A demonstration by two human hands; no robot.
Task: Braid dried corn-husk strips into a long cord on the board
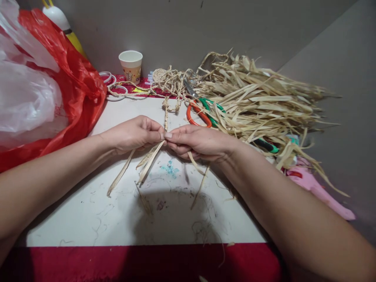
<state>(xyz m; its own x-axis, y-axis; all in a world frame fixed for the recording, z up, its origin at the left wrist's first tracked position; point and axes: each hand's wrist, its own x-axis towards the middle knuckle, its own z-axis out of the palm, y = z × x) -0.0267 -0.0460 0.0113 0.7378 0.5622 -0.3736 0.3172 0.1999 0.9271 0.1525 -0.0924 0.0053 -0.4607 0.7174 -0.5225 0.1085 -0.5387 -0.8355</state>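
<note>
Over the white board (88, 219), the left hand (138, 134) and right hand (199, 141) met, thumbs together, each grip pinched closed on the braided cord (166, 117) and its loose dry strips (151, 162). The cord ran away from the fingers toward a tangle near the orange-and-green scissors (198, 113), beside the heaped dry leaves (252, 98).
</note>
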